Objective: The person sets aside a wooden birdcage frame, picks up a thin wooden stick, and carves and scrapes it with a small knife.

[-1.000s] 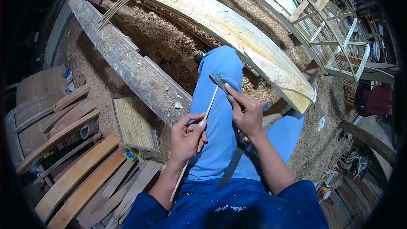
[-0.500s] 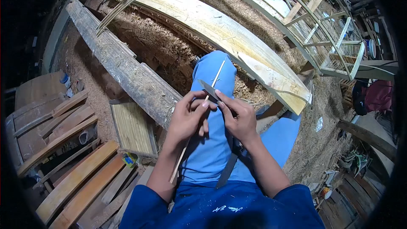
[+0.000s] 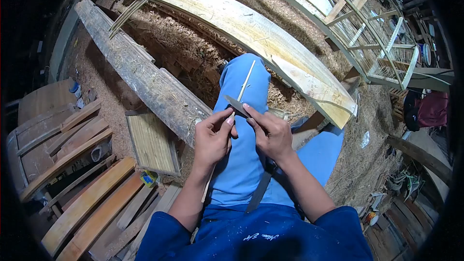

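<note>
My left hand (image 3: pixel 212 135) is closed around a thin pale wooden strip (image 3: pixel 248 78), likely bamboo. The strip slants over my blue-trousered knee (image 3: pixel 241 67), and its lower end runs down beneath my left wrist. In my right hand (image 3: pixel 271 133) is a knife with a dark blade (image 3: pixel 236 104). Its blade lies across the strip, close to my left thumb and fingertips. The knife's long dark handle (image 3: pixel 261 189) extends back under my right forearm toward my waist.
A pale plank (image 3: pixel 251 34) and a weathered grey beam (image 3: pixel 140 77) lie ahead over wood shavings. A bundle of thin sticks (image 3: pixel 140 5) rests at upper left. A slatted wooden frame (image 3: pixel 372 43) stands at right. Curved boards (image 3: pixel 92 198) are stacked at lower left.
The strip has shifted slightly back toward me, with less of its lower end showing by my left forearm. The blade has moved slightly up and left. Both hands keep their hold.
</note>
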A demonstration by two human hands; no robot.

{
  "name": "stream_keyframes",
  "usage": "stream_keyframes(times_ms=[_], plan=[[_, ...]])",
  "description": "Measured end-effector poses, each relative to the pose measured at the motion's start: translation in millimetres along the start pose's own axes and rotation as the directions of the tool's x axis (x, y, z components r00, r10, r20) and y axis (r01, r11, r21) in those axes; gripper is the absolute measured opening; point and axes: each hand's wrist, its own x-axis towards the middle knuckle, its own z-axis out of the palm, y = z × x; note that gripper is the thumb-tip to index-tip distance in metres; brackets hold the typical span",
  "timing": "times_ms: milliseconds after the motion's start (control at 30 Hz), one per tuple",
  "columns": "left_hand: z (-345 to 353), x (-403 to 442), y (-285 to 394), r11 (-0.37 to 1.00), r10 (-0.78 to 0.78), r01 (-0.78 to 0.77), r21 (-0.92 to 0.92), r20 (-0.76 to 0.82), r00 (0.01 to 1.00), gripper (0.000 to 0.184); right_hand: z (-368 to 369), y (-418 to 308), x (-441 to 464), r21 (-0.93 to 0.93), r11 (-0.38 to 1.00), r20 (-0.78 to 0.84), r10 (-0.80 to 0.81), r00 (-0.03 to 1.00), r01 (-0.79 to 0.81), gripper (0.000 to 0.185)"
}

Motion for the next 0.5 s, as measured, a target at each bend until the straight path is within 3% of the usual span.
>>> stream_keyframes(times_ms=[233,367,433,500], plan=[[-2,-19,2,1.0,-0.016,0.016,-0.026,-0.028,0.999,0.031,6,-3,-6,-0.103,0.995,-0.037,-0.004,0.999,0.0,0.042],[-5,-28,-1,0.999,-0.012,0.011,-0.037,-0.032,0.999,0.031,5,-5,-7,-0.102,0.994,-0.005,0.027,1.0,-0.027,0.041],[-11,-44,-3,0.999,-0.043,0.043,-0.015,-0.042,0.998,0.031,6,10,1,-0.07,0.996,-0.128,0.047,0.991,-0.056,0.044],[-15,-57,-7,0.997,-0.074,0.075,0.012,-0.046,0.996,0.031,-1,16,9,-0.048,0.996,-0.079,0.077,0.994,-0.081,0.043]])
